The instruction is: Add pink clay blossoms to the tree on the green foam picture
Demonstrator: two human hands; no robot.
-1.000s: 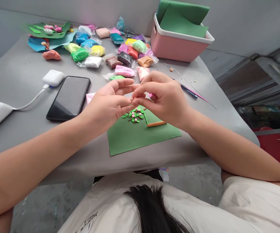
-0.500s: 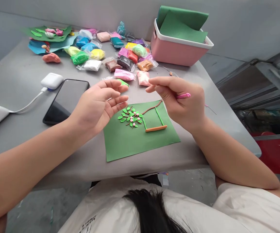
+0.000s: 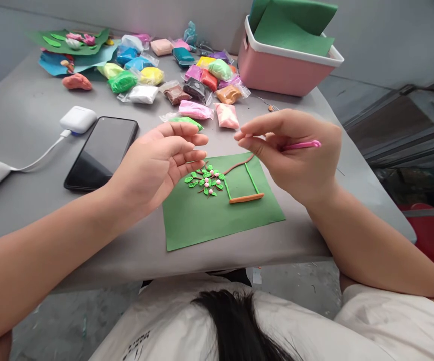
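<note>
My right hand (image 3: 295, 155) is closed round a pink tool (image 3: 302, 145), its shaft across the palm. Its thumb and forefinger pinch a tiny pinkish bit (image 3: 247, 136). My left hand (image 3: 156, 163) is raised with fingers apart and slightly curled, palm turned right, and nothing shows in it. Both hands hover over a green sheet (image 3: 217, 225). On that sheet lie a brown clay branch (image 3: 237, 164), green leaves with pink balls (image 3: 206, 181), two green strands and an orange-brown bar (image 3: 247, 198).
Behind the hands lie several clay packets, including a light pink one (image 3: 227, 116). A phone (image 3: 102, 153) and a white case (image 3: 78, 120) on a cable are at the left. A pink bin (image 3: 277, 67) holds green sheets. Green and blue sheets with clay shapes sit back left.
My right hand has moved a little to the right, away from my left hand, and its pinched fingertips now show a tiny pinkish bit. The view has shifted slightly.
</note>
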